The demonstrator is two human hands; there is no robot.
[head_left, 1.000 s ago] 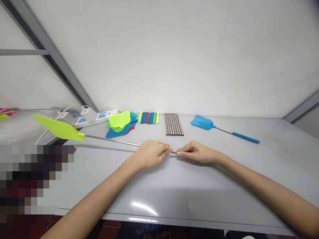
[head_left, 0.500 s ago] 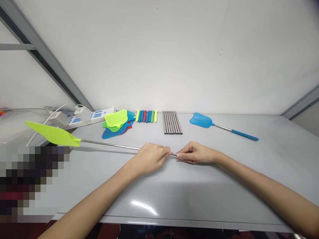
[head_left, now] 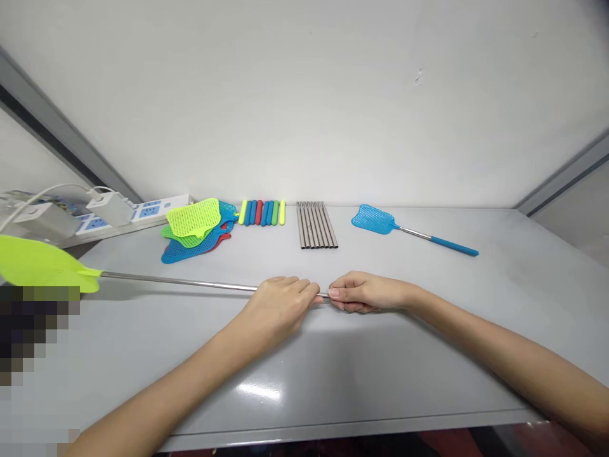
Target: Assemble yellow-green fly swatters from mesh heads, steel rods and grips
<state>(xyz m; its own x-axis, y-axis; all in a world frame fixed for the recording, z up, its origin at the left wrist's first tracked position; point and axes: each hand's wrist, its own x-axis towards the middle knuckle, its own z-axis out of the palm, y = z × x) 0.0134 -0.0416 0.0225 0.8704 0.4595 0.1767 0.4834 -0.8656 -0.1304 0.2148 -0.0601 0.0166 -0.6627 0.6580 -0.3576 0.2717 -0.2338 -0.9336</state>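
A fly swatter with a yellow-green head (head_left: 45, 263) and a long metal rod (head_left: 176, 280) stretches across the front of the table, its head at the far left. My left hand (head_left: 288, 304) is wrapped round the rod near its right end. Close beside it, my right hand (head_left: 359, 293) pinches the end of the same rod between thumb and fingers. A short piece of metal shows between the two hands. The rod's tip is hidden in my right hand.
Behind lie a pile of swatter heads (head_left: 193, 222), a row of coloured handle grips (head_left: 261, 212), several metal rods (head_left: 317, 225) and a blue fly swatter (head_left: 375, 219). A power strip (head_left: 150, 212) with plugged-in chargers sits at the back left, against the wall.
The view has shifted, so things on the table appear further left. Both hands keep their hold on the rod, and the gap between them looks about the same.
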